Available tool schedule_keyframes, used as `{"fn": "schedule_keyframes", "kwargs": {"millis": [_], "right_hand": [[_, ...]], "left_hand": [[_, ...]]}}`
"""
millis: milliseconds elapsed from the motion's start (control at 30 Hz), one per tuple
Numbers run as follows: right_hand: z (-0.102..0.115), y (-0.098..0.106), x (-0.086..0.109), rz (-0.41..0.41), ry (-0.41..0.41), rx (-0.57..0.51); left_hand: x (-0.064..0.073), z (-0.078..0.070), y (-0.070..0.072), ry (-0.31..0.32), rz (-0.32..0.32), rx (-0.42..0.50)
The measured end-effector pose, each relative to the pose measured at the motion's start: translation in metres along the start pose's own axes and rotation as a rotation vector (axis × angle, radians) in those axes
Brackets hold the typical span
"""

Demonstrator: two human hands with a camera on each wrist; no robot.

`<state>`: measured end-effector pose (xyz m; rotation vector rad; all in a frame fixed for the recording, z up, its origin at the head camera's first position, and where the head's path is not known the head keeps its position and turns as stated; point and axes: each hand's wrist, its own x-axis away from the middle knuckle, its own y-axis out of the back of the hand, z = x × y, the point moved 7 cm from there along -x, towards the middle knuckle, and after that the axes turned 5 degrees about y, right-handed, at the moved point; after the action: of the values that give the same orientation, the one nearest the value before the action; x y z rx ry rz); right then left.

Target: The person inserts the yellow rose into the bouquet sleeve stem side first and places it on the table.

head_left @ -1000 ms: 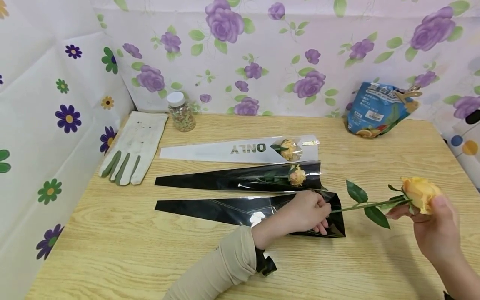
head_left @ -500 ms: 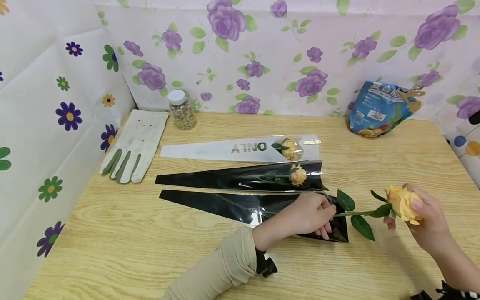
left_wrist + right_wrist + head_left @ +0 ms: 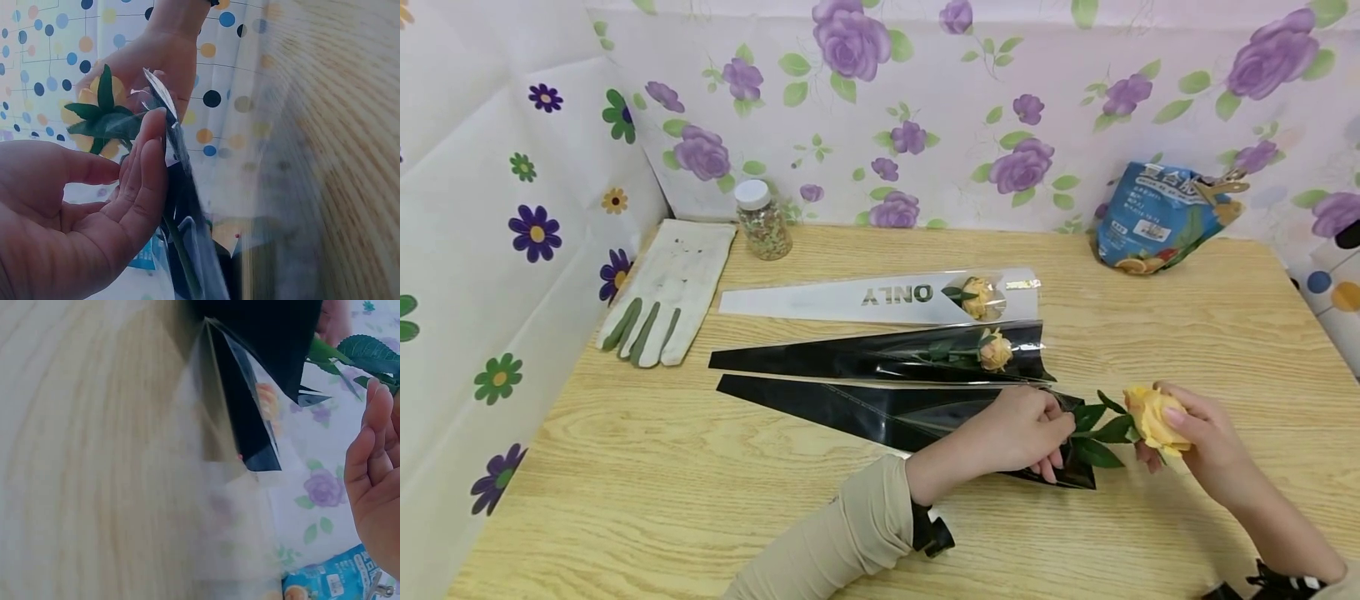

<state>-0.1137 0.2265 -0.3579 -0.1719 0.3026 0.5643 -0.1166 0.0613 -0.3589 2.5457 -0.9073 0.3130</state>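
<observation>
A yellow rose (image 3: 1152, 423) with green leaves is held by its bloom in my right hand (image 3: 1213, 450), thumb on the petals. Its stem (image 3: 181, 259) runs into the wide mouth of a black flower sleeve (image 3: 857, 410) with a clear front. At that mouth my left hand (image 3: 1018, 429) pinches the stem between thumb and fingers, the fingers lying along the sleeve's inside. The leaves (image 3: 1097, 452) are right at the opening. In the right wrist view the sleeve's black edge (image 3: 269, 344) stands up off the table, and my right fingers curl by the leaves.
Behind lie another black sleeve (image 3: 812, 358) and a white sleeve (image 3: 790, 303) marked ONLY, each with a yellow rose inside. A work glove (image 3: 673, 279) and a lidded jar (image 3: 766, 229) are at back left, a clipped blue pouch (image 3: 1153, 218) at back right.
My right hand has moved left and slightly down with the rose, and the stem has slid deeper into the sleeve. The sleeve's narrow end has swung a little away; my left hand stays nearly still.
</observation>
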Motion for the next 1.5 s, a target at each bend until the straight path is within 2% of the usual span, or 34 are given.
{"fn": "schedule_keyframes", "kwargs": {"millis": [233,333,500,667,767,900,1033,1133,1300,1367,1500], "right_hand": [[-0.007,-0.005,0.002,0.043,-0.013,0.113],[-0.011,-0.006,0.005,0.090,-0.031,0.243],[-0.014,-0.011,0.008,0.200,0.001,0.393],[-0.017,-0.015,0.006,0.234,-0.040,0.526],[-0.019,-0.020,0.003,0.255,-0.056,0.561],[-0.019,-0.020,0.001,0.250,-0.052,0.647],[-0.016,-0.014,0.006,0.203,-0.026,0.729],[-0.012,-0.004,0.014,0.151,-0.042,0.746],[-0.007,0.014,0.029,0.086,-0.146,0.754],[-0.007,0.016,0.034,0.100,-0.169,0.757],[-0.007,0.008,0.036,0.193,-0.126,0.668]], "left_hand": [[0.001,0.000,0.002,0.014,-0.011,-0.008],[0.002,0.000,0.001,0.017,-0.004,0.013],[0.003,0.000,0.000,0.028,0.004,0.032],[0.004,-0.002,-0.001,0.025,-0.013,0.022],[0.005,-0.002,-0.002,0.021,-0.012,0.025],[0.004,-0.002,-0.001,0.012,-0.007,0.025],[0.003,-0.003,0.000,0.006,-0.014,0.001],[0.003,-0.003,0.001,0.005,-0.025,-0.005],[0.005,-0.004,0.006,0.006,-0.038,-0.023],[0.006,-0.004,0.009,0.011,-0.043,-0.043],[0.007,-0.004,0.010,0.003,-0.046,-0.058]]}}
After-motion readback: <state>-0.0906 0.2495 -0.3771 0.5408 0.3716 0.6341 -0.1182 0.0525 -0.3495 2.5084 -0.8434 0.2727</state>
